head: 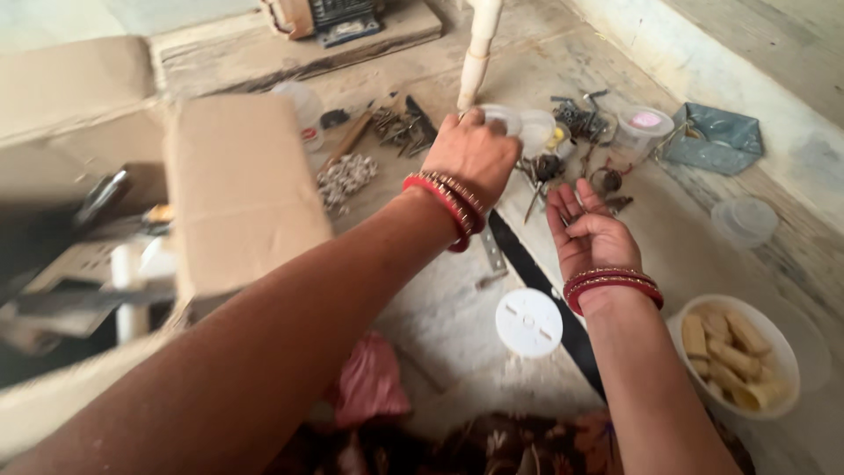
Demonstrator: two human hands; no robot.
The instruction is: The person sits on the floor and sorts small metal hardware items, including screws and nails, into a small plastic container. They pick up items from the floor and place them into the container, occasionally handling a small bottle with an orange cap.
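Red bangles with gold-coloured edging (457, 207) ring the left wrist, and a matching red set (613, 285) rings the right. The round lid (528, 322) on the floor is white. The floor (457, 290) is pale grey and mottled. A long strap (536, 277) is black. The bowl (774, 339) is white, holding pale yellow-tan pieces (728, 352). The cardboard box (237, 189) is plain brown. A crumpled cloth (369, 383) is pink. The garment (519, 444) at the bottom edge is dark brown with a floral print. A pouch (716, 139) is grey-blue. One clear tub (644, 126) has a pink lid.
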